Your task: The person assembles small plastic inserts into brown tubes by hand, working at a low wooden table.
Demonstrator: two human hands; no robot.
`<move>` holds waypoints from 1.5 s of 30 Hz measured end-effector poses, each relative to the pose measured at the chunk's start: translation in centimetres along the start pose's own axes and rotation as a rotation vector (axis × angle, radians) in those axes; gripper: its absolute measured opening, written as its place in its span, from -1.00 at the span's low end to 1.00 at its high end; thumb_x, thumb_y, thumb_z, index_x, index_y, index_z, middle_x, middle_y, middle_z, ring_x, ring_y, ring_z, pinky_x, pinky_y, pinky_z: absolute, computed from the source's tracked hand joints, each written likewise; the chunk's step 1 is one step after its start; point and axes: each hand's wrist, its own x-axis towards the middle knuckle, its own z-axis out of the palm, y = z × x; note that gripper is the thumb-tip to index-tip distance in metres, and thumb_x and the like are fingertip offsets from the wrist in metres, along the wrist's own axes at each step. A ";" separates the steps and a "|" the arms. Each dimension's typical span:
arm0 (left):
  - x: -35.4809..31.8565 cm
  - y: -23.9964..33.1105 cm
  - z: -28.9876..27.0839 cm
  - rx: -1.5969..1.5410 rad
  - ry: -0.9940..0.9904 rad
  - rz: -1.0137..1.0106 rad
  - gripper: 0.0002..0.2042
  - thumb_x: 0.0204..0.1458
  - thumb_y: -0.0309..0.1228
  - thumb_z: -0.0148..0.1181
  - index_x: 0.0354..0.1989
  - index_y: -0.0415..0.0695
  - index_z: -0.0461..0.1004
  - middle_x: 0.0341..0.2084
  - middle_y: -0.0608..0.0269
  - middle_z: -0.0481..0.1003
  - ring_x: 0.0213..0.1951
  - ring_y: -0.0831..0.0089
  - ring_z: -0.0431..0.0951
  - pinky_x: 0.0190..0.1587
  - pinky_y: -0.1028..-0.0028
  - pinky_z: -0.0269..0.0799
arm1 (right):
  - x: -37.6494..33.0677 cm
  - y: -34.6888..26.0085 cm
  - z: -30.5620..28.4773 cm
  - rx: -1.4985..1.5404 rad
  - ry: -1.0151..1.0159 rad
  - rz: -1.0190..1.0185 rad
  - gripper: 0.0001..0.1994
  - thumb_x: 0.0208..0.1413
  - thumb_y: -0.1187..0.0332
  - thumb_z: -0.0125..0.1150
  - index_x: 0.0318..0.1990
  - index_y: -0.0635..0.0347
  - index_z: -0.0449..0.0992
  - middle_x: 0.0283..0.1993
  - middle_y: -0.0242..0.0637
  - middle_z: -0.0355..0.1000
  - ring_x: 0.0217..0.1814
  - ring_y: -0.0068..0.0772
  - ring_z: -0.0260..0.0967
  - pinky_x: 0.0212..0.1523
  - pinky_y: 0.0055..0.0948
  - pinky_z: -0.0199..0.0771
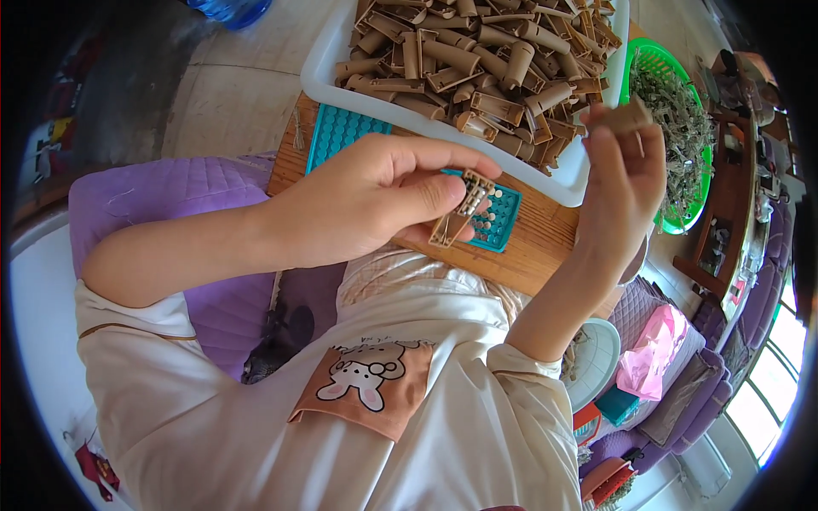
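Note:
My left hand (pixel 375 192) is closed around a small tan plastic housing (pixel 446 230), its inner side turned up. A row of small pale pieces sits inside it. Farther right and higher, my right hand (pixel 620 183) pinches a tan plastic piece (pixel 626 117), slightly blurred, between the bin and the green basket. Just beyond the left fingertips, a shallow teal tray (pixel 513 213) with small round pale pieces lies on the wooden table (pixel 541 247). Behind both hands, a white bin (pixel 313 81) is heaped with tan curved plastic housings (pixel 452 55).
A teal dimpled tray (pixel 341 128) lies partly under the bin's left corner. At right stands a green basket (pixel 682 228) piled with greyish thin pieces. A purple quilted seat (pixel 170 192) is at left, with a pink bag (pixel 652 349) on a seat at right.

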 end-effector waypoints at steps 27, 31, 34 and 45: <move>0.5 -1.0 -0.2 0.124 0.209 0.603 -0.64 -0.06 -0.43 0.07 -0.08 -0.26 0.22 -0.21 0.24 0.35 -0.15 0.57 0.33 -0.06 0.56 0.25 | -9.4 1.3 6.8 0.085 0.059 0.041 -0.76 -0.05 0.59 0.05 -0.17 0.41 0.34 -0.22 -0.22 0.36 -0.20 -0.55 0.28 -0.15 -0.62 0.27; 0.4 -1.2 -0.2 0.150 0.249 0.594 -0.65 -0.06 -0.41 0.07 -0.09 -0.26 0.23 -0.20 0.23 0.35 -0.16 0.56 0.34 -0.08 0.57 0.26 | -8.8 1.2 7.3 0.093 0.014 0.041 -0.81 -0.09 0.58 0.10 -0.27 0.38 0.31 -0.27 -0.26 0.33 -0.24 -0.57 0.28 -0.19 -0.63 0.29; 0.3 -1.0 -0.3 0.443 0.356 0.625 -0.67 -0.05 -0.35 0.06 -0.13 -0.26 0.27 -0.25 0.23 0.39 -0.23 0.57 0.39 -0.18 0.59 0.32 | -8.3 0.8 8.1 0.079 -0.046 0.045 -0.81 -0.10 0.55 0.13 -0.32 0.34 0.27 -0.31 -0.29 0.31 -0.30 -0.59 0.27 -0.25 -0.63 0.30; 0.9 -1.0 -0.2 0.751 0.243 0.793 -0.62 -0.02 -0.12 -0.04 -0.24 -0.23 0.25 -0.41 0.13 0.41 -0.29 0.38 0.45 -0.29 0.50 0.36 | -9.7 2.3 8.2 -0.182 -0.184 -0.164 -0.93 -0.10 0.57 -0.03 -0.40 0.29 0.31 -0.40 -0.15 0.29 -0.39 -0.15 0.28 -0.42 -0.41 0.27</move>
